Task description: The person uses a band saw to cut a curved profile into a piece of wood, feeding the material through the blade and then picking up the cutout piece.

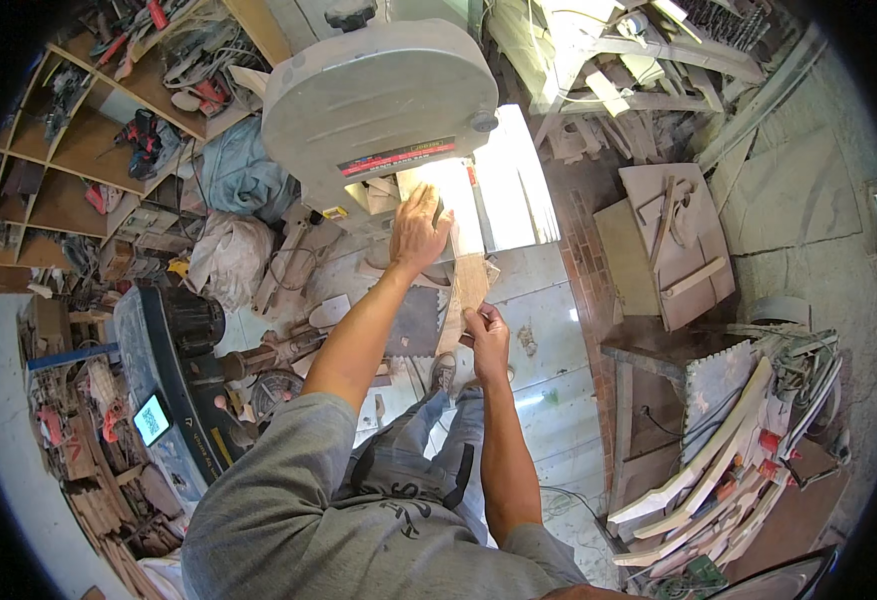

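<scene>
- Clearly, from the head view, one wooden board [466,285] lies at the picture's centre on the white table [514,190] of one band saw [378,100], running from 12 to 6 o'clock.
- One left hand [418,228] presses flat, fingers spread, on the board's far end at 12 o'clock, under the saw's housing.
- One right hand [485,338] pinches the near end at 6 o'clock.
- Risk, as I judge it: the left hand sits close to where the blade should be; a slip or a sudden jerk of the board could carry fingers in.
- The blade itself is hidden.
- One phone [151,418] glows at 8 o'clock.
- Curved wooden offcuts [703,480], several, stack at 4 o'clock.
</scene>
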`<action>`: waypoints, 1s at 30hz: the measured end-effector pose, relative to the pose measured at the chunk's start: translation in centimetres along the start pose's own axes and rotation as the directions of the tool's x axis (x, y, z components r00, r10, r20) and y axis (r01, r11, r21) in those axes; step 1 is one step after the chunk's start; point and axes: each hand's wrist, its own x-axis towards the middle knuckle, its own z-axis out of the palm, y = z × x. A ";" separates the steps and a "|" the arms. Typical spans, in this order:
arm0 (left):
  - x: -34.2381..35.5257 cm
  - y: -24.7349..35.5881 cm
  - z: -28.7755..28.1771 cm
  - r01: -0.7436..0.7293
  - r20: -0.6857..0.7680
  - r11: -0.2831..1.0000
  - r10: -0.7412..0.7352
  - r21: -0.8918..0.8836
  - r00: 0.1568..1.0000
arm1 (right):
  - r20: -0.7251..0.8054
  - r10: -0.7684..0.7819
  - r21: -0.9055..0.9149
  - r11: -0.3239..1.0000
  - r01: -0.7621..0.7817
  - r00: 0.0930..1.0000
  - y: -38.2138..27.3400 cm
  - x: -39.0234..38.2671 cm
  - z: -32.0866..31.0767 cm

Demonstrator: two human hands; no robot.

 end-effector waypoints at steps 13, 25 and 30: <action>0.0 0.3 -0.2 0.014 0.004 1.000 -0.014 -0.023 1.000 | -0.005 0.000 -0.028 1.000 -0.001 1.000 0.0 0.2 -0.1; 0.0 0.4 -0.2 0.011 -0.009 1.000 -0.011 -0.014 1.000 | 0.004 -0.009 -0.002 1.000 0.009 1.000 0.2 0.5 -0.1; 0.0 0.2 -0.1 0.003 -0.003 1.000 -0.003 -0.007 1.000 | 0.005 -0.003 0.002 1.000 0.003 1.000 0.3 0.7 -0.2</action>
